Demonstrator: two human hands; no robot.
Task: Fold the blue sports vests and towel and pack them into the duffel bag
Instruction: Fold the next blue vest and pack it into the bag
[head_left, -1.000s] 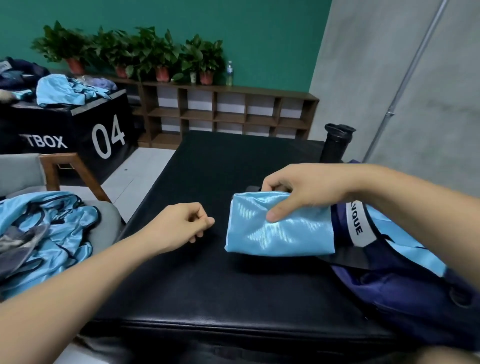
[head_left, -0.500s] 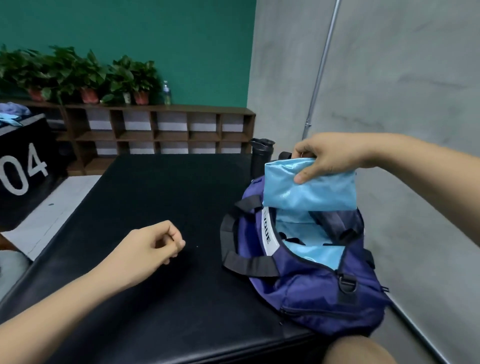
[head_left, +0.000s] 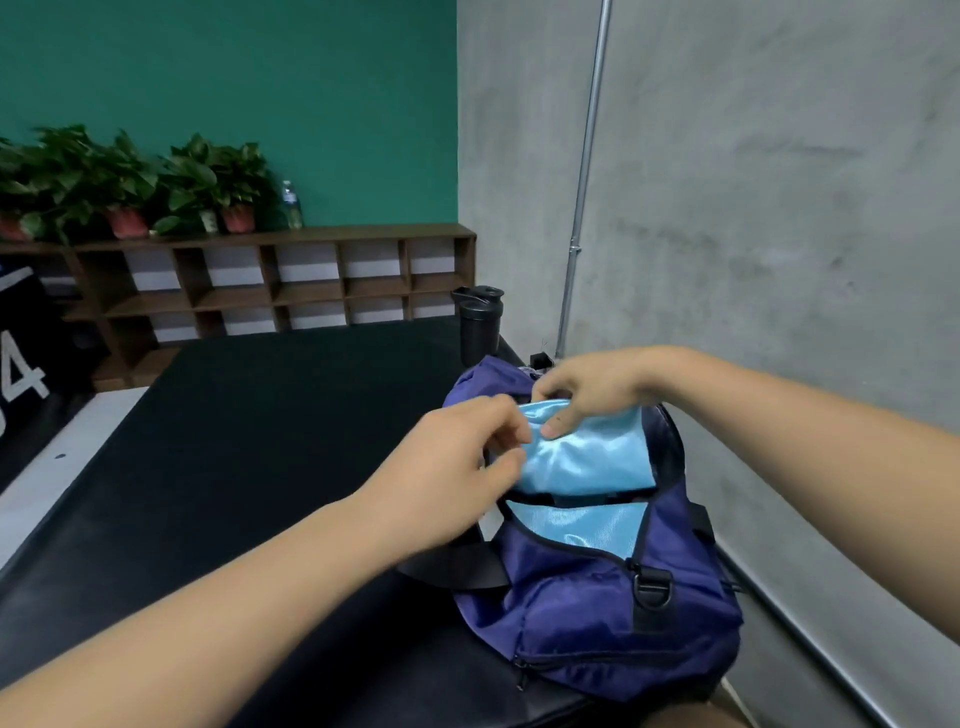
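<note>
A navy duffel bag (head_left: 597, 613) lies open on the right side of the black table (head_left: 249, 447). A folded light blue vest (head_left: 587, 457) sits in the bag's mouth, on top of more light blue fabric (head_left: 576, 525) inside. My right hand (head_left: 587, 389) pinches the vest's top edge, thumb on the front. My left hand (head_left: 457, 457) has reached to the vest's left edge, and its curled fingers grip the fabric there.
A black shaker bottle (head_left: 478, 325) stands just behind the bag. A grey wall with a metal pipe (head_left: 584, 176) runs close along the table's right side. A wooden shelf (head_left: 280, 280) with potted plants is at the back.
My right hand lowered the folded vest from above the bag into its opening. My left hand left the table and moved right to the vest's left edge.
</note>
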